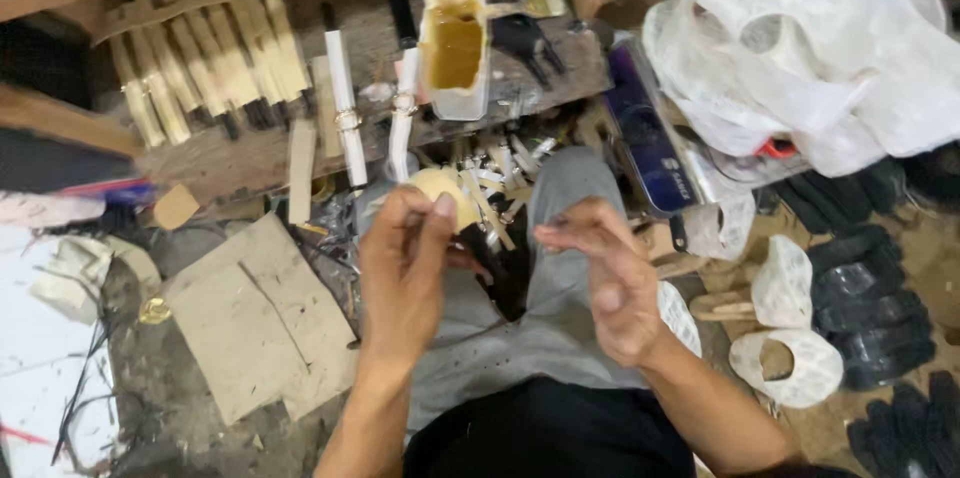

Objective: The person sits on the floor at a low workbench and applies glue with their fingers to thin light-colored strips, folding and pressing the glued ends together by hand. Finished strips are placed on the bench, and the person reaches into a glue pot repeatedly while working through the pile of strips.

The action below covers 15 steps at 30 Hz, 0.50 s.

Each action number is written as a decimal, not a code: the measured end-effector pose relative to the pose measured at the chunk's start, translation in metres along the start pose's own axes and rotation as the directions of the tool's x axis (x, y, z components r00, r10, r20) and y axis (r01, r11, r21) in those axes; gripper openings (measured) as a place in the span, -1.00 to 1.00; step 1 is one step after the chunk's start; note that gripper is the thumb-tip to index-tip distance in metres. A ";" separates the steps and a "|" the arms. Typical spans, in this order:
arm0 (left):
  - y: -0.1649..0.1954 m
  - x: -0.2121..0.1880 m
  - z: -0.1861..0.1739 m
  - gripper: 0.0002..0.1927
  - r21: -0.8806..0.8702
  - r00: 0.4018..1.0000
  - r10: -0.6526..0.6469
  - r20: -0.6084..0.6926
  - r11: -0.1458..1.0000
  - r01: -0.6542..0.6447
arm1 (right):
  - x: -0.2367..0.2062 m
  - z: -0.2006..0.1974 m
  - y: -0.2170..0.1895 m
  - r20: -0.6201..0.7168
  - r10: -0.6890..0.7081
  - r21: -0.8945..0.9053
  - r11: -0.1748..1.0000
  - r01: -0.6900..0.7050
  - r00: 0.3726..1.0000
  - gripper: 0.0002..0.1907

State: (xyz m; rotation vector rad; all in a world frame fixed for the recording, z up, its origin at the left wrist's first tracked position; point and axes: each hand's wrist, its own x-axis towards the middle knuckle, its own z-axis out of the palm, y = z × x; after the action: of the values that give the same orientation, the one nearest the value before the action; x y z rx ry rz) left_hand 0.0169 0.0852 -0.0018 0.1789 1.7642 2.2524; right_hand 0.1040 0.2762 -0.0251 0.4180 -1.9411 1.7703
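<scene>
Wooden and cluttered, the low workbench point(240, 163) carries a row of pale yellow slats point(200, 53), two long white handles with metal rings point(345, 108) and an open rectangular white tub of amber glue point(455, 48), set within easy reach of the seated person, whose grey-clad knee point(560, 238) rises between the hands. The left hand point(405, 273) is closed in a pinch, thumb and forefinger gripping a thin light stick point(478, 200), probably so the tip can be steered finely. Just beyond its fingers sits a rounded cream-coloured lump point(440, 186), and a dark tapered piece point(500, 263) lies on the lap between the two hands; whether the left hand also touches that piece is hard to tell. The right hand point(610, 278) is blurred, fingers half curled and apart, holding nothing that shows. To the left on the floor lie flat sheets of grey cardboard point(260, 318); to the right, crumpled white plastic bags point(800, 48) and stacks of black rubbery sole-like pieces point(870, 288) are heaped aside, leaving the lap free.
</scene>
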 end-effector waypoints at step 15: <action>0.023 0.001 0.008 -0.82 -0.141 0.998 -0.039 0.057 0.989 0.047 | 0.030 0.004 0.002 0.220 -0.026 -0.302 0.949 0.093 0.975 -0.09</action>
State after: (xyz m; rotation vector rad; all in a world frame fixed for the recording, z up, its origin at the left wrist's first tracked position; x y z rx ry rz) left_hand 0.0151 0.0874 0.0221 0.1695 1.5583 2.3090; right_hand 0.0770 0.2758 -0.0113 0.5678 -2.2845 1.3944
